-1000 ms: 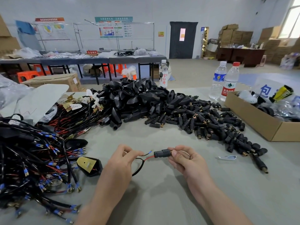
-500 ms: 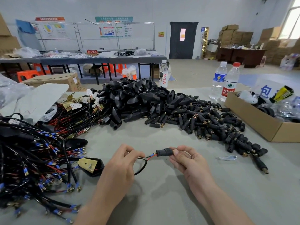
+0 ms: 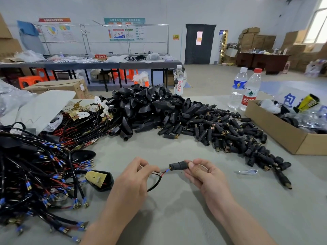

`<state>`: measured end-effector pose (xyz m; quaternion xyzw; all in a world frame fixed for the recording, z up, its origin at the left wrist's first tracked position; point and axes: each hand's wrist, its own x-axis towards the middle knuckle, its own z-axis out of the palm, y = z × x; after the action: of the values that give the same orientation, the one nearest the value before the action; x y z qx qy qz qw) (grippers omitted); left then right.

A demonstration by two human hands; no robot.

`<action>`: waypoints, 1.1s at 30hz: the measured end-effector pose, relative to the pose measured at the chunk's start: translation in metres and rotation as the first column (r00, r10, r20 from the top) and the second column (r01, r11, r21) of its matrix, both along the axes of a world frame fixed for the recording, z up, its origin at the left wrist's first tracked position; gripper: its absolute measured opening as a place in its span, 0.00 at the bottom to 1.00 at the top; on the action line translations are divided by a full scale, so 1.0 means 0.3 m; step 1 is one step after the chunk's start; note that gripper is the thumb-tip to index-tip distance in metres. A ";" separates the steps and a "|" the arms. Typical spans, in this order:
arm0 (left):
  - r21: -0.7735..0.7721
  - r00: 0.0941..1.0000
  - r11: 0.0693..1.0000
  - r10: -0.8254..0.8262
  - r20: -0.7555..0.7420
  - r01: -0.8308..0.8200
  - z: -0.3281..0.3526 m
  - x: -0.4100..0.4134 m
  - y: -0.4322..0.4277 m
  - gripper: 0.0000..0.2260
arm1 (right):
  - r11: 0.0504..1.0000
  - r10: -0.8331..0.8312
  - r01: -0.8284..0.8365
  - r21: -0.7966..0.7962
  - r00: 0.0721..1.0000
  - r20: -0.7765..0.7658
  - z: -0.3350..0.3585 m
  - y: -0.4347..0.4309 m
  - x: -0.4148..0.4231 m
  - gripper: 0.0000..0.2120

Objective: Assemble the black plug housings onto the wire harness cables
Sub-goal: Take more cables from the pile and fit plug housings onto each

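My right hand [image 3: 203, 175] pinches a small black plug housing [image 3: 177, 165] above the grey table [image 3: 177, 218]. My left hand [image 3: 132, 179] pinches a black harness cable [image 3: 155, 184] whose red wire with a blue terminal reaches the housing's left mouth. The cable loops down below my left fingers. A large heap of black plug housings [image 3: 221, 131] lies behind my hands. A tangle of harness cables [image 3: 35, 170] with blue terminals fills the left side.
An open cardboard box [image 3: 283, 131] with packaging stands at the right. Two water bottles [image 3: 246, 89] stand behind it, a third [image 3: 178, 80] behind the heap. A black shell with a brass plate [image 3: 99, 179] lies left of my hand. A small clear bag [image 3: 246, 172] lies to the right.
My left hand has brought the wire ends right, toward the housing, and the red wire's terminal now meets its mouth. My right hand has barely moved.
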<state>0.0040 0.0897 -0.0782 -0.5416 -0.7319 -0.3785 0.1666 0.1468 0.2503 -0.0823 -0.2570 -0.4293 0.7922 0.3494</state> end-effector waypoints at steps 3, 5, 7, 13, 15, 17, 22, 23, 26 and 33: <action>0.044 0.999 0.999 0.024 0.037 -0.026 -0.002 -0.006 0.002 0.12 | 1.000 0.006 -0.006 0.021 1.000 0.021 -0.002 -0.003 -0.001 0.07; 0.043 0.999 0.998 0.034 0.041 -0.036 -0.004 -0.010 0.001 0.11 | 1.000 0.009 -0.009 0.029 0.999 0.032 -0.001 -0.006 -0.002 0.07; 0.038 0.999 0.999 0.016 0.039 -0.017 -0.002 -0.010 0.001 0.13 | 1.000 0.007 -0.007 0.025 0.999 0.031 0.000 -0.006 -0.002 0.07; 0.081 1.000 0.997 -0.005 0.025 0.003 0.015 0.013 0.002 0.07 | 1.000 -0.006 0.006 -0.001 1.000 0.019 0.005 -0.007 0.000 0.07; 0.065 0.999 0.998 -0.019 0.043 0.016 0.018 0.022 0.000 0.06 | 1.000 -0.008 0.008 0.001 1.000 0.022 0.005 -0.009 0.000 0.07; 0.052 0.992 0.998 -0.035 0.120 0.029 0.019 0.027 0.002 0.06 | 1.000 -0.006 0.006 -0.006 1.000 0.018 0.004 -0.008 0.001 0.06; 0.084 0.962 0.996 -0.035 0.270 0.013 0.013 0.025 0.016 0.04 | 1.000 0.014 -0.014 -0.024 1.000 -0.007 0.008 -0.009 0.000 0.07; 0.084 0.955 0.996 -0.018 0.295 -0.007 0.011 0.023 0.018 0.06 | 1.000 0.020 -0.020 -0.022 1.000 -0.008 0.008 -0.012 -0.002 0.07; 0.069 0.945 0.997 -0.001 0.328 -0.023 0.010 0.023 0.022 0.08 | 1.000 0.016 -0.016 -0.010 1.000 -0.003 0.006 -0.020 -0.004 0.06; 0.046 0.938 0.999 -0.009 0.345 -0.007 -0.004 0.036 0.030 0.07 | 0.997 -0.062 0.062 0.034 0.998 0.001 0.011 -0.036 -0.010 0.06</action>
<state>0.0148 0.0988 -0.0795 -0.4633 -0.7405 -0.4845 0.0479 0.1438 0.2396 -0.0790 -0.2648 -0.4349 0.7733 0.3778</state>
